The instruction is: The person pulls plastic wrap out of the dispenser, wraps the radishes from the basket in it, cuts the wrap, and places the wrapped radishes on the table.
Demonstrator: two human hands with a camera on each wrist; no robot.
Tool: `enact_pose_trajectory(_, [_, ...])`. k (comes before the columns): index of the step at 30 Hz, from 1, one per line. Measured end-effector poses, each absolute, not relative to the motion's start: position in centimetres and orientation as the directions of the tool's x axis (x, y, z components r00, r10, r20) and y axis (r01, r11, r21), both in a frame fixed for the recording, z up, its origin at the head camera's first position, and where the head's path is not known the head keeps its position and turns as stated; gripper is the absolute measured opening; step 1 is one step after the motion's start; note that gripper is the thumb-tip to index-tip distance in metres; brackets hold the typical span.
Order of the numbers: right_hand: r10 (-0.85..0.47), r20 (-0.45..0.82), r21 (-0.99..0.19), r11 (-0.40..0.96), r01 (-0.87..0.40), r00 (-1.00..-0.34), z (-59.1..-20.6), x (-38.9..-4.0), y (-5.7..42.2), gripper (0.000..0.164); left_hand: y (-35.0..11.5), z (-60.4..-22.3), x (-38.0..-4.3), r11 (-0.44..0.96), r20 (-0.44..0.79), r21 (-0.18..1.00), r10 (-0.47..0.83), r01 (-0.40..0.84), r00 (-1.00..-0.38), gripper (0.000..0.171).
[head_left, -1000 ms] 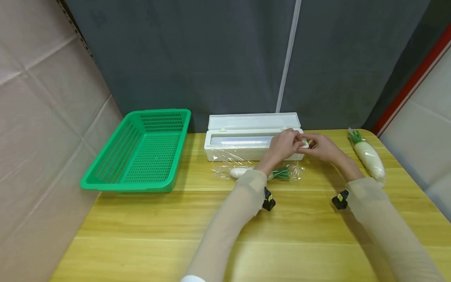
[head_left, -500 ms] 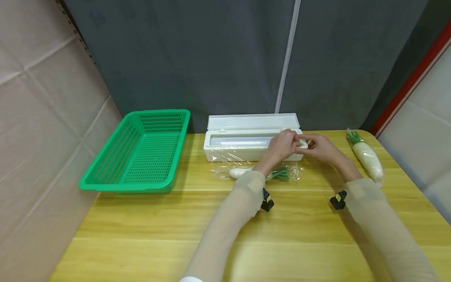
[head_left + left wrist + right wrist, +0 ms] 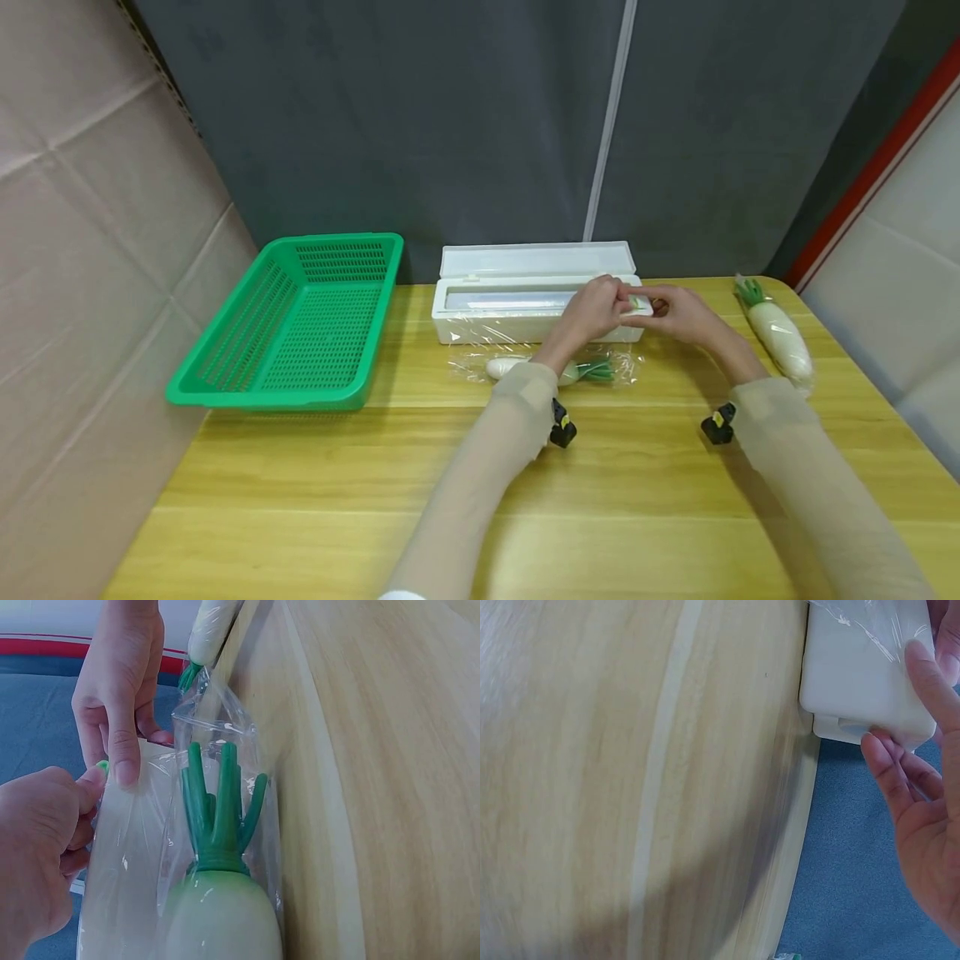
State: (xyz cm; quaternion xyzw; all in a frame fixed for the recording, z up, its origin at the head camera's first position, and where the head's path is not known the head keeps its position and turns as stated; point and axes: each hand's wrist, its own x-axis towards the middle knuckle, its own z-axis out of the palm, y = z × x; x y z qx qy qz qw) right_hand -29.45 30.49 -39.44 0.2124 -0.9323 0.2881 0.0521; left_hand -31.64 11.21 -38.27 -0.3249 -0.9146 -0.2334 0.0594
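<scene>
A white cling film dispenser box (image 3: 487,327) stands at the back of the table, its clear lid (image 3: 525,260) raised and a film roll (image 3: 510,300) inside. My left hand (image 3: 591,310) pinches a small green slide cutter (image 3: 102,766) at the box's upper edge, near the right end. My right hand (image 3: 686,315) grips that end, its thumb on the front face and fingers at the end wall in the right wrist view. Film drapes down the box front. Just before it lies a white radish (image 3: 504,367) with green stalks (image 3: 217,817) in clear film, partly hidden by my left wrist.
A green plastic basket (image 3: 360,350) with slotted walls stands on the left of the wooden table (image 3: 637,517). Another film-wrapped radish (image 3: 782,337) lies near the right edge. A grey curtain (image 3: 420,125) hangs behind the table.
My left hand has slid slightly left along the box edge with the green slide cutter. The right hand keeps its grip on the box end. The head view has shifted a little.
</scene>
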Motion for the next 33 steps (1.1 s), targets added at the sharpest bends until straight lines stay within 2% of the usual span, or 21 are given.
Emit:
enact_pose_trajectory(13, [-0.362, 0.197, -0.531, 0.742, -0.410, -0.911, -39.3, -29.3, 30.5, 0.057, 9.9, -38.4, -31.9, 0.654, 0.283, 0.401, 0.577, 0.641, -0.766, 0.011])
enact_pose_trajectory(23, [-0.340, 0.194, -0.539, 0.747, -0.389, -0.920, -39.4, -29.2, 30.7, 0.059, 7.9, -38.1, -31.6, 0.674, 0.261, 0.420, 0.552, 0.608, -0.792, 0.012])
enact_pose_trajectory(33, [-0.333, 0.182, -0.551, 0.745, -0.377, -0.925, -39.7, -29.4, 30.5, 0.062, 6.3, -38.1, -31.4, 0.674, 0.270, 0.419, 0.547, 0.608, -0.793, 0.013])
